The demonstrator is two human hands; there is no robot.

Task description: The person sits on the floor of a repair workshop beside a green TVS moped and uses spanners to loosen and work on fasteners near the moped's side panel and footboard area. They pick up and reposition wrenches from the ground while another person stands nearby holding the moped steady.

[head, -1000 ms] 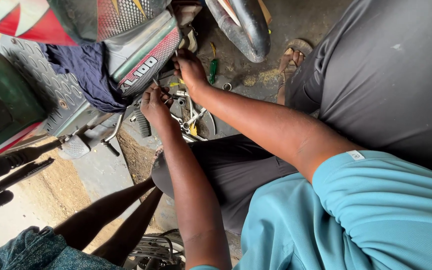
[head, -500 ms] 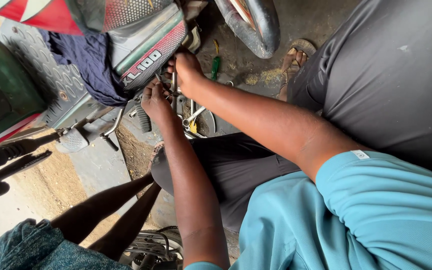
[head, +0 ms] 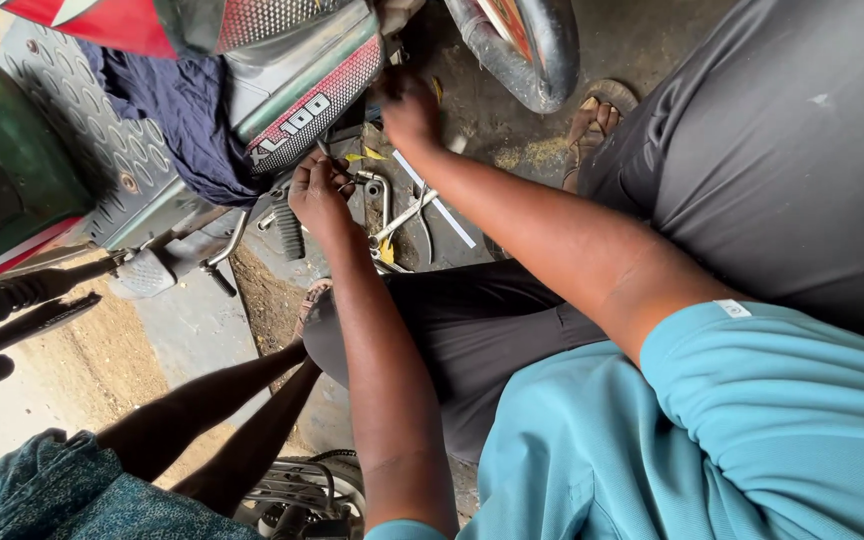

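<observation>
Dusty concrete lay under the moped (head: 282, 110), whose engine parts (head: 372, 200) sat at twelve o'clock from me. I had my left hand (head: 317, 195) pinching something small there; my right hand (head: 410, 110), grip hidden, I should have braced steady. Wrenches (head: 407, 215) lay at three o'clock.

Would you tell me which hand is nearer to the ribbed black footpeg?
Left. The left hand is right beside the ribbed black footpeg, just above it; the right hand is farther up, toward the tyre.

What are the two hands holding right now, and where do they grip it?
Cannot be told. Both the left hand and right hand reach into the motorbike's underside; fingers hide any grip.
</observation>
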